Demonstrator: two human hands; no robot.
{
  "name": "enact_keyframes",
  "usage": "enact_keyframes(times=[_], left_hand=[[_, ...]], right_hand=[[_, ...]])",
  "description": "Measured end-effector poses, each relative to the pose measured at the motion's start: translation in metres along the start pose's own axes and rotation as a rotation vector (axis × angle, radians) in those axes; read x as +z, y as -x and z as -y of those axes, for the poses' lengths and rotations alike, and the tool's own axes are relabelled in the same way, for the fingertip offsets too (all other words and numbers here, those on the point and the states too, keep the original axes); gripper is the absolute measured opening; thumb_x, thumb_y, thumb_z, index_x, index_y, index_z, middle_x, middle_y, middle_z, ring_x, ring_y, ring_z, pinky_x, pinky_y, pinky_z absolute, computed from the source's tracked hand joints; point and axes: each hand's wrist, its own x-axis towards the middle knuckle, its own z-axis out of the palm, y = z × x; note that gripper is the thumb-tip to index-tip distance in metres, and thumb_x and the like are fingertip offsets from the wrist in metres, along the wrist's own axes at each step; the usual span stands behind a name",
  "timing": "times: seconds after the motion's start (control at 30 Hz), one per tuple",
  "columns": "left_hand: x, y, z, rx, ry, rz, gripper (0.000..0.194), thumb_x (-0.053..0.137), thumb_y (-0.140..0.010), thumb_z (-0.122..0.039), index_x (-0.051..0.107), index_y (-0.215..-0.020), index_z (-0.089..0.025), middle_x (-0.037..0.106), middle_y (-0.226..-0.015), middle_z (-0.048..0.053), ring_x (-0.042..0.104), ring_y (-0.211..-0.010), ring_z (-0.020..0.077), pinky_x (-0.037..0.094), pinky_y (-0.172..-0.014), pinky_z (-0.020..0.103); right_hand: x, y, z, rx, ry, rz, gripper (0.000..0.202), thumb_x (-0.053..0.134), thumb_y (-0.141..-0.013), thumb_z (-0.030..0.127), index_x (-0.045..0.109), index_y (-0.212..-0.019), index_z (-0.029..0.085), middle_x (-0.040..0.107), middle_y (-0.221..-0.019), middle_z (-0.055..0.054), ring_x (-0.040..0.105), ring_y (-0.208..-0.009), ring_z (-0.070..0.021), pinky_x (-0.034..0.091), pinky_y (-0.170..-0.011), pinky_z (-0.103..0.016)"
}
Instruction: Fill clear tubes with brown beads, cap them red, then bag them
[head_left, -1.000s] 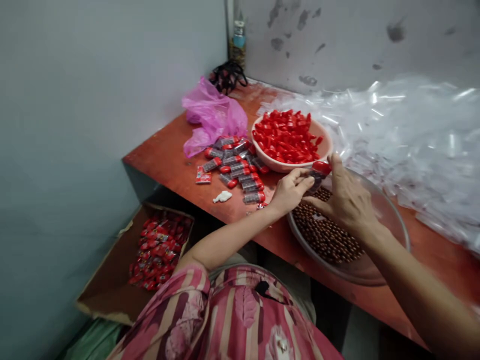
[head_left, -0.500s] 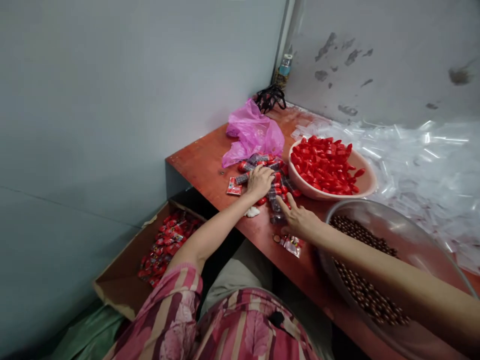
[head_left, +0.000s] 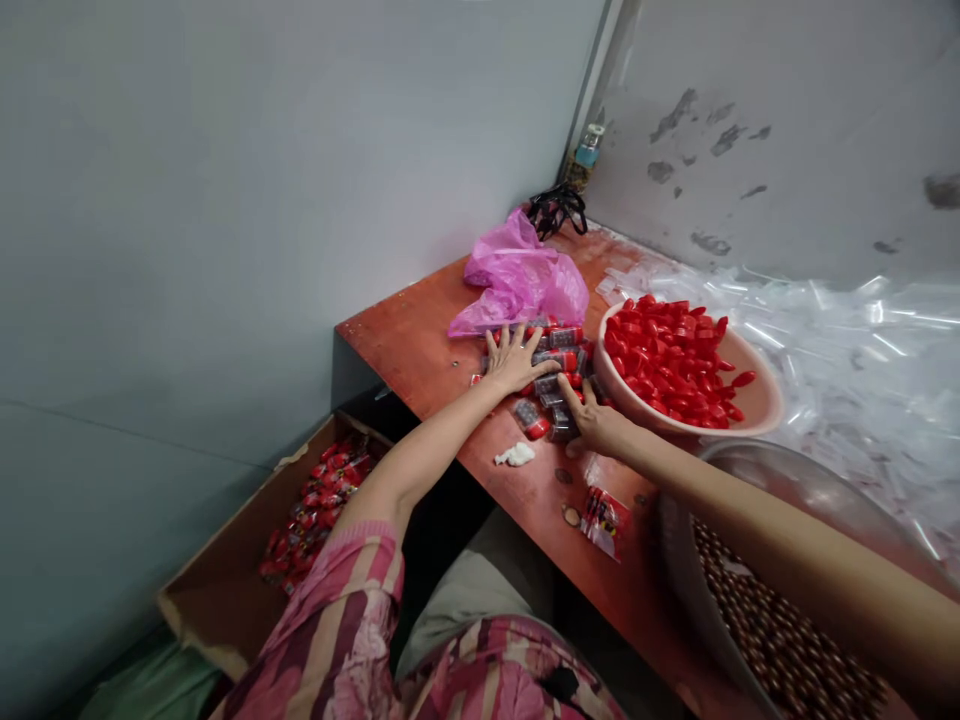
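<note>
My left hand lies with fingers spread over a pile of small clear containers with red ends and dark contents. At the near right of that pile, my right hand has its index finger stretched out and touching the containers; some of its other fingers are hidden. Neither hand grips anything that I can see. One container lies close to me at the pile's edge. Below it on the red table is a crumpled white scrap, and a red printed packet lies nearer the table edge.
A pink bowl of red plastic pieces stands right of the pile. Under my right forearm is a basin of brown balls. Clear plastic pieces cover the right side. A pink bag lies behind; a cardboard box sits lower left.
My left hand has opened out flat, fingers spread over the pile. My right hand stays by the containers. The view has shifted, so the table sits lower in it.
</note>
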Motion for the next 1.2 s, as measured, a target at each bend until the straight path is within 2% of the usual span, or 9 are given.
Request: enact_keyframes(times=[0.13, 0.23, 0.33, 0.43, 0.6, 0.7, 0.87, 1.0, 1.2], left_hand=[[-0.016, -0.022, 0.006, 0.071, -0.080, -0.193, 0.069, 0.032, -0.090, -0.063, 0.041, -0.145, -0.022, 0.036, -0.154, 0.011, 0.030, -0.140, 0.0335, 0.020, -0.115, 0.054], [-0.032, -0.058, 0.011, 0.110, -0.113, -0.246, 0.058, 0.032, -0.094, -0.052, 0.043, -0.144, -0.024, 0.033, -0.156, 0.008, 0.023, -0.143, 0.0332, 0.012, -0.117, 0.056], [-0.040, -0.104, 0.015, 0.141, -0.126, -0.126, 0.057, 0.033, -0.093, -0.052, 0.040, -0.145, -0.028, 0.028, -0.158, 0.005, 0.012, -0.147, 0.0379, 0.000, -0.113, 0.067], [-0.037, -0.147, 0.022, 0.106, -0.106, 0.016, 0.060, 0.033, -0.091, -0.056, 0.041, -0.145, -0.030, 0.026, -0.159, 0.004, 0.009, -0.147, 0.0406, -0.001, -0.111, 0.071], [-0.023, -0.189, 0.059, -0.126, -0.130, 0.166, 0.059, 0.043, -0.088, -0.055, 0.056, -0.134, -0.021, 0.046, -0.147, 0.015, 0.027, -0.140, 0.0436, 0.007, -0.109, 0.073], [-0.022, -0.197, 0.095, -0.272, -0.141, 0.132, 0.053, 0.045, -0.090, -0.047, 0.059, -0.129, -0.013, 0.054, -0.138, 0.019, 0.040, -0.132, 0.0388, 0.014, -0.109, 0.070], [-0.026, -0.196, 0.140, -0.349, -0.195, 0.093, 0.046, 0.050, -0.089, -0.040, 0.061, -0.125, -0.012, 0.056, -0.136, 0.015, 0.038, -0.133, 0.0342, 0.014, -0.110, 0.067], [-0.026, -0.196, 0.142, -0.371, -0.206, 0.116, 0.048, 0.054, -0.087, -0.039, 0.060, -0.125, -0.011, 0.054, -0.137, 0.015, 0.035, -0.133, 0.0347, 0.009, -0.107, 0.073], [-0.050, -0.175, 0.137, -0.250, -0.156, 0.228, 0.057, 0.043, -0.092, -0.045, 0.041, -0.143, -0.020, 0.038, -0.152, 0.011, 0.027, -0.138, 0.0386, 0.014, -0.108, 0.073]], right_hand=[[-0.012, -0.012, 0.006, 0.018, 0.069, -0.001, 0.127, 0.082, -0.067, 0.030, -0.012, -0.153, 0.016, 0.001, -0.152, -0.041, 0.059, -0.115, -0.0452, 0.050, -0.092, -0.045], [-0.019, -0.015, 0.012, 0.000, 0.130, 0.033, 0.129, 0.084, -0.065, 0.029, -0.009, -0.153, 0.014, 0.009, -0.150, -0.043, 0.062, -0.111, -0.0449, 0.051, -0.091, -0.045], [-0.021, -0.021, 0.015, -0.030, 0.162, 0.038, 0.133, 0.086, -0.061, 0.029, -0.008, -0.153, 0.013, 0.012, -0.150, -0.043, 0.061, -0.112, -0.0443, 0.052, -0.091, -0.045], [-0.019, -0.027, 0.013, -0.073, 0.210, 0.003, 0.139, 0.089, -0.057, 0.033, -0.010, -0.153, 0.013, 0.014, -0.149, -0.043, 0.064, -0.106, -0.0444, 0.054, -0.088, -0.045], [-0.019, -0.034, 0.012, -0.072, 0.266, 0.017, 0.142, 0.089, -0.055, 0.039, -0.009, -0.153, 0.015, 0.014, -0.151, -0.041, 0.067, -0.100, -0.0444, 0.056, -0.081, -0.046], [-0.024, -0.039, 0.012, -0.060, 0.236, 0.057, 0.139, 0.088, -0.057, 0.037, -0.008, -0.153, 0.012, 0.014, -0.150, -0.042, 0.066, -0.101, -0.0448, 0.054, -0.083, -0.045], [-0.030, -0.060, 0.005, -0.064, 0.045, 0.101, 0.140, 0.085, -0.060, 0.039, -0.021, -0.150, 0.022, 0.004, -0.155, -0.036, 0.066, -0.104, -0.0427, 0.052, -0.085, -0.043], [-0.030, -0.074, 0.001, -0.032, -0.006, 0.090, 0.143, 0.084, -0.058, 0.047, -0.023, -0.149, 0.026, 0.003, -0.156, -0.034, 0.061, -0.111, -0.0466, 0.048, -0.088, -0.046], [-0.040, -0.094, 0.006, 0.044, -0.060, 0.001, 0.144, 0.081, -0.057, 0.058, -0.024, -0.149, 0.024, 0.025, -0.150, -0.033, 0.053, -0.119, -0.0475, 0.044, -0.093, -0.049]])
